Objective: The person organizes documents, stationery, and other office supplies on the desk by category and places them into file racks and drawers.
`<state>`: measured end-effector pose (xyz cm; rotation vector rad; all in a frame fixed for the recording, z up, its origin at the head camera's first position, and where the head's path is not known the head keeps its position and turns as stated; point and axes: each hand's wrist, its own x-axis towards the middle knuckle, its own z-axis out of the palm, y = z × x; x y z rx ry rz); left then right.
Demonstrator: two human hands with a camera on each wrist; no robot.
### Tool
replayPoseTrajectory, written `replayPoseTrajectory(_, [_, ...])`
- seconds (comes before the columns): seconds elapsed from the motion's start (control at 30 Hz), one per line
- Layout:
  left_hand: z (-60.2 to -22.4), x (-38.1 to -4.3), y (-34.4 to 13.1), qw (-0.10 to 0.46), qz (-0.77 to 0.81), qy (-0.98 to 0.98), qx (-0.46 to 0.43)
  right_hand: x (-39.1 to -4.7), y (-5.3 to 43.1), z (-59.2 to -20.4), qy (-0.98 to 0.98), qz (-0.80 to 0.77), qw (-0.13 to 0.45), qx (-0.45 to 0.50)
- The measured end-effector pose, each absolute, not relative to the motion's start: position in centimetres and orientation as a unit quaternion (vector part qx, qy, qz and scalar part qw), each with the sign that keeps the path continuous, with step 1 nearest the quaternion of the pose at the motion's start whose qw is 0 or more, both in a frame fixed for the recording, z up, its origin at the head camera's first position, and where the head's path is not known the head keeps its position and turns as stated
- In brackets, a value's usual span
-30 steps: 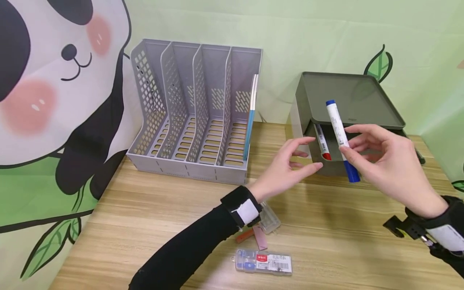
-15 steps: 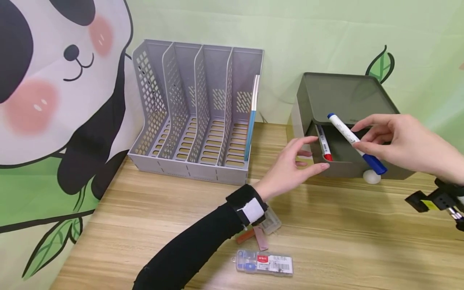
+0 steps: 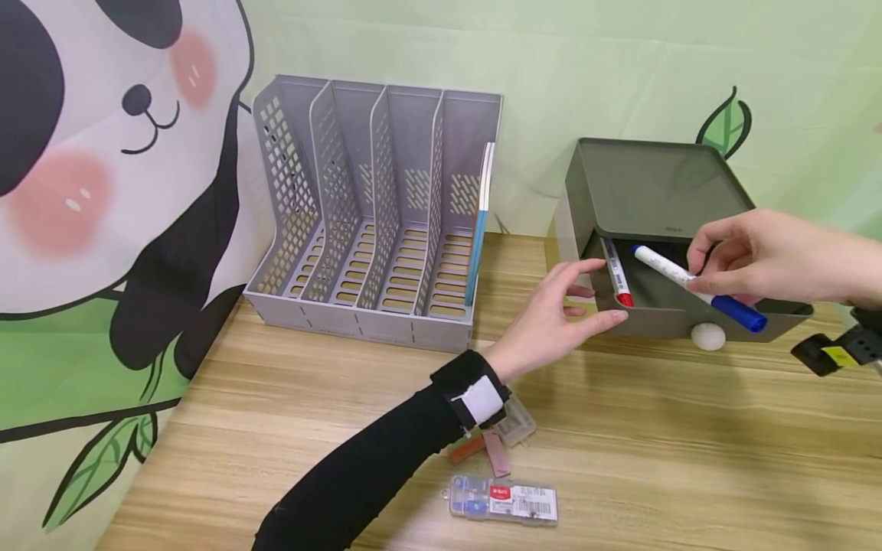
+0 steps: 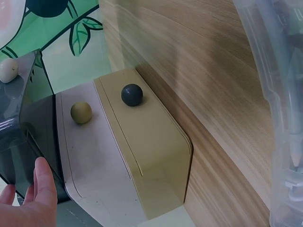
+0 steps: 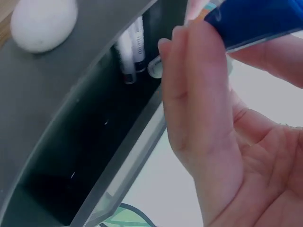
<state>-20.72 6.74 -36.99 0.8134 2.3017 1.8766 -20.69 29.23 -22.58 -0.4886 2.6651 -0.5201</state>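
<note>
My right hand pinches a blue marker between thumb and fingers. The marker slants over the pulled-out drawer of a dark grey drawer box, its blue cap toward the right. Inside the drawer, at its left side, lies a red marker. My left hand is at the drawer's left front corner, thumb and fingers spread, holding nothing. In the right wrist view the marker's blue cap shows by my fingers, and a white round knob sits on the drawer front.
A grey file rack stands left, with thin books in its right slot. Near my left forearm lie a clear plastic case, a small clear box, a pink strip and an orange strip on the wooden table.
My right hand has moved right and a little up, and the blue marker has tilted from nearly upright to a flatter slant over the drawer. My left hand has shifted slightly right.
</note>
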Motion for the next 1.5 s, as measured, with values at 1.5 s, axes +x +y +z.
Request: replayPoseTrajectory(1.5, [-36.8,-20.6,6.6,0.023,0.603,0.749,0.275,-24.2,24.1,-24.9,0.975,-0.039,0.136,-0.171])
